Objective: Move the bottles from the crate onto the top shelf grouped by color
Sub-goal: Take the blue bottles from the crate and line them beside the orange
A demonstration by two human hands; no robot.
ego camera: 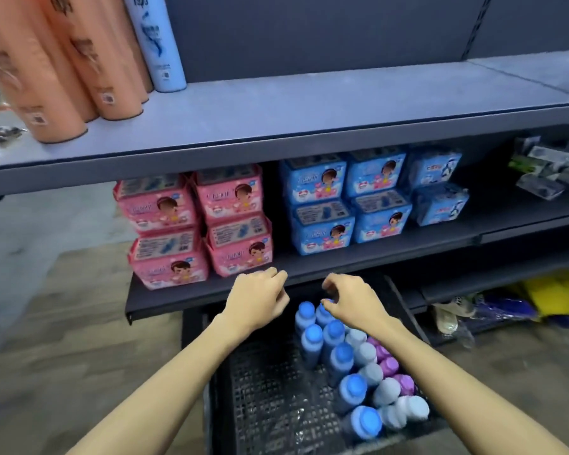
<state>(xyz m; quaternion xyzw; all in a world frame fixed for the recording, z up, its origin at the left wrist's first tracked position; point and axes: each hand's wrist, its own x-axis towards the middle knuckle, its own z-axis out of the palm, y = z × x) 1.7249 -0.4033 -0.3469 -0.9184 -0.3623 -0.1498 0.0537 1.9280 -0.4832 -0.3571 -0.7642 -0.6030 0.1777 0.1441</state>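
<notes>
A black lattice crate (266, 395) stands on the floor below the shelves. Along its right side stand several blue-capped bottles (312, 336), several pale grey-blue-capped bottles (370, 372) and a few purple-capped bottles (390, 366). My left hand (257, 300) hovers over the crate's back left with loosely curled fingers and holds nothing. My right hand (352, 302) is beside it, its curled fingertips at the cap of the rearmost blue bottle (324, 311). On the grey top shelf (309, 106), several orange bottles (79, 77) and one light blue bottle (158, 44) stand at the left.
The middle shelf (342, 261) carries stacked pink packs (197, 224) and blue packs (349, 198), with its front edge just above my hands. Packaged goods (546, 169) lie at the far right. Yellow and blue bags (523, 300) sit on the bottom shelf.
</notes>
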